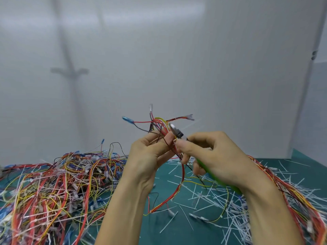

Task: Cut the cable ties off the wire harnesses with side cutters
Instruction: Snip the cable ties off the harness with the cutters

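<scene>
Left hand [148, 156] — grip closed, thumb and fingers pinching the harness [179, 189], held up above the table [168, 230]; its red, yellow and black wires fan upward and trail down below the hand. Right hand [219, 156] — grip wrapped round the green-handled cutters [177, 132], head at the harness just beside the left thumb; blades blurred. Left: heap of harnesses [53, 188]. Right: second heap [286, 190]. Between: cut ties [203, 197], scattered.

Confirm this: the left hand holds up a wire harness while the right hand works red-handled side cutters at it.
Wrong colour: the head view shows the side cutters have green handles, not red. Otherwise right: the left hand holds up the wire harness, the right hand works the cutters at it.
</scene>
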